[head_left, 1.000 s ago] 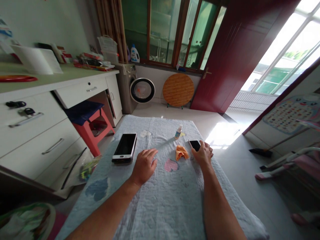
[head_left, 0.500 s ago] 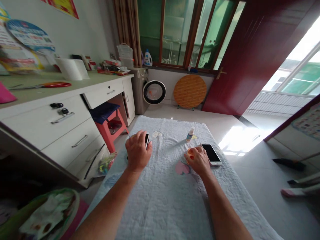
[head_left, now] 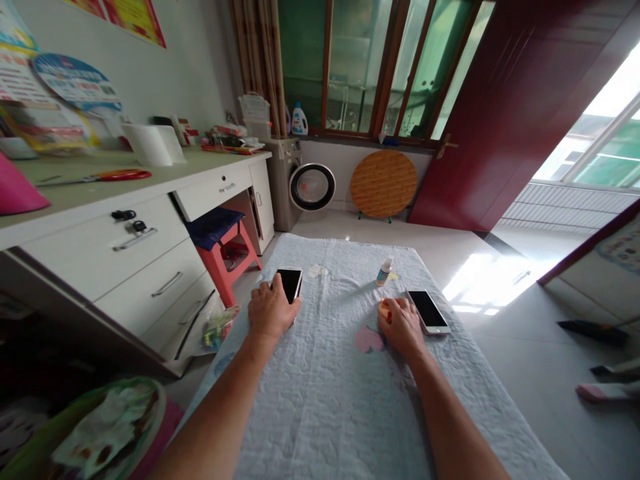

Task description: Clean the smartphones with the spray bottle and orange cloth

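My left hand is closed around a smartphone at the left side of the cloth-covered table. Its thumb lies along the right edge, and the dark screen faces up above the fingers. My right hand rests on the cloth with its fingers curled over a small orange object, mostly hidden, so its kind is unclear. Just right of that hand lies a second phone, white-framed, screen up. A small spray bottle with a white top stands upright beyond my right hand.
A pale quilted cloth covers the table. On the left are a red stool, a desk with scissors and a paper roll, and a pink-rimmed bin. A washing machine stands open behind.
My left hand has shifted over the phone, so much more of its screen shows now. The right hand still covers the orange object. The whole view has swung slightly.
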`<state>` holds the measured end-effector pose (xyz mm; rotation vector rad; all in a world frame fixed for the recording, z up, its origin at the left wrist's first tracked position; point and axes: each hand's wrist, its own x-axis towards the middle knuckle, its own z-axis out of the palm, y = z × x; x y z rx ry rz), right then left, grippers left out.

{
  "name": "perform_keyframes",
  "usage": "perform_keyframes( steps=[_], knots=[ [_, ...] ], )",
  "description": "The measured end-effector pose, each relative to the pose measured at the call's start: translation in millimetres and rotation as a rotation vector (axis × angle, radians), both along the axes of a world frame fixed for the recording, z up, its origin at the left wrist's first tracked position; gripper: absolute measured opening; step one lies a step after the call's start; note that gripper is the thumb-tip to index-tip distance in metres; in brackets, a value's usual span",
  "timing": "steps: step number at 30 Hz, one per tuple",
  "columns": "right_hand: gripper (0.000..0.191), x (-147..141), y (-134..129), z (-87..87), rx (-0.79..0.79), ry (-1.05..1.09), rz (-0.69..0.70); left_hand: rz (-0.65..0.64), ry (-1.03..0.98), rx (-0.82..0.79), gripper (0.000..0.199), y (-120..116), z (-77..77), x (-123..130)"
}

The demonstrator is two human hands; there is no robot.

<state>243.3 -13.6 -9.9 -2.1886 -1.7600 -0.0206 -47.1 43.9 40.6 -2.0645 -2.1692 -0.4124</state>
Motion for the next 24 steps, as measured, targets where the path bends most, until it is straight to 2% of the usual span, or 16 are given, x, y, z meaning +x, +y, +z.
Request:
perform_keyframes(
  steps=[10, 16, 20, 24],
  knots=[
    [0.032, -1.9, 0.2, 3.0, -0.020, -0.003, -0.004, 0.041, -0.056, 0.000, 0.072, 7.3, -4.0, -0.8],
    [0.032, -2.7, -0.9, 4.2, -0.020, -0.016, -0.005, 0.026, -0.043, 0.104, 0.073, 8.0, -8.5, 0.9],
    [0.034, -3.3, 0.2, 5.0, -0.035, -0.013, -0.014, -0.048, -0.057, 0.221, 0.077, 6.4, -5.4, 0.7],
    [0.036, -3.9, 1.4, 5.4, -0.038, 0.008, -0.015, -0.165, -0.134, 0.296, 0.078, -2.6, 9.7, 10.4]
  ],
)
